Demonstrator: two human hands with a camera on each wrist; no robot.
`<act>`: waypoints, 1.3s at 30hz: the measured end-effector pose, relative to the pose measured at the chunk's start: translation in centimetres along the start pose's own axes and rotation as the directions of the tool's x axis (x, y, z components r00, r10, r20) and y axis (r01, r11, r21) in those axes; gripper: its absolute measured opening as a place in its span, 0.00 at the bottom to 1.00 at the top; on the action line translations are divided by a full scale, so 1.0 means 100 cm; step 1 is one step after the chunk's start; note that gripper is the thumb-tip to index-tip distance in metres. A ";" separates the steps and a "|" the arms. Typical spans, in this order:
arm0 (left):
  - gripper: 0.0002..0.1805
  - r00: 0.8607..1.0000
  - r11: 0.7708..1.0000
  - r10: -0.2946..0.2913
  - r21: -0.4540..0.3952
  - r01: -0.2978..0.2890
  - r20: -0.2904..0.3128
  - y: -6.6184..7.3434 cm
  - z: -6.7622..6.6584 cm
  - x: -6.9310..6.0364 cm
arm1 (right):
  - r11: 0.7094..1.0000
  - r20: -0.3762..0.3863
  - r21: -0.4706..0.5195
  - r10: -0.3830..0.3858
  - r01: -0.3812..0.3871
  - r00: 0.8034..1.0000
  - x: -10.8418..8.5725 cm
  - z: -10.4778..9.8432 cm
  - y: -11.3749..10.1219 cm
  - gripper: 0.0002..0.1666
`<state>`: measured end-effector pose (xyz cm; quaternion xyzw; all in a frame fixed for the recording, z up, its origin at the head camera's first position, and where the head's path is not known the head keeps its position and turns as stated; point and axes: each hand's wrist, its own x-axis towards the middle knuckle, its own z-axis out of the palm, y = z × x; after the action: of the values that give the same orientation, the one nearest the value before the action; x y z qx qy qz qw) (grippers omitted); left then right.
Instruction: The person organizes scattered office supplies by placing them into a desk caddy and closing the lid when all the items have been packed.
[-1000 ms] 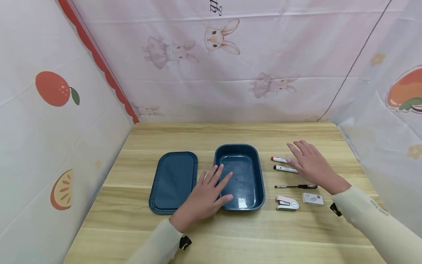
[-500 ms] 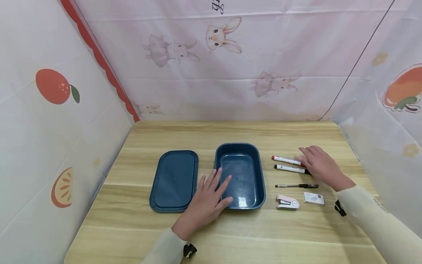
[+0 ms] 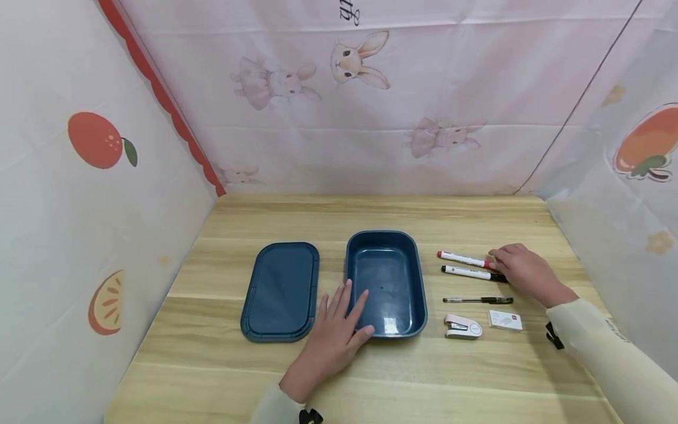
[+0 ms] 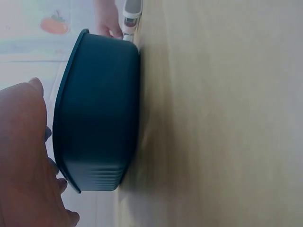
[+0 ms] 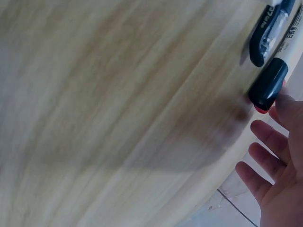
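Observation:
A dark blue open box stands mid-table. My left hand, fingers spread, rests over its near left rim; the left wrist view shows the box from outside, fingertips at the rim. At the right lie a red-capped white marker and a black-capped white marker. My right hand is at their capped ends, fingers loosely bent. In the right wrist view, thumb and index of this hand come close to the red cap, mostly hidden behind the black cap; I see no firm grip.
Left of the box lies its flat blue lid. A black gel pen, a small pink and white stapler and a small white box lie nearer me on the right. Printed cloth walls surround the wooden tabletop.
My right hand has moved right and a little toward me, from above the markers to their capped ends, its fingers bending more. My left hand has barely shifted at the box rim.

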<state>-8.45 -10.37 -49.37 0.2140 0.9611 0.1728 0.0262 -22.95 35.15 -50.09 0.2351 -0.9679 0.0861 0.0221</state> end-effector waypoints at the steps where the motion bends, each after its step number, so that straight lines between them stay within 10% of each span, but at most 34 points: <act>1: 0.36 1.000 1.000 0.002 0.003 -0.002 -0.002 0.001 0.001 -0.001 | 1.000 0.002 0.001 -0.005 0.005 1.000 0.000 0.000 0.000 0.16; 24: 0.35 0.998 0.999 -0.028 -0.043 0.025 -0.058 -0.005 0.037 -0.014 | 0.997 -0.083 -0.059 -0.046 0.041 0.996 0.000 0.014 -0.003 0.08; 39: 0.35 0.997 0.989 -0.075 -0.127 0.072 -0.018 -0.003 0.032 -0.015 | 0.997 -0.200 -0.066 -0.060 0.047 0.978 0.022 -0.018 -0.040 0.08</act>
<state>-6.83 -10.19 -52.54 0.1744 0.9557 0.2345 0.0351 -23.08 30.92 -47.54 0.2503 -0.9561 0.0794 0.1298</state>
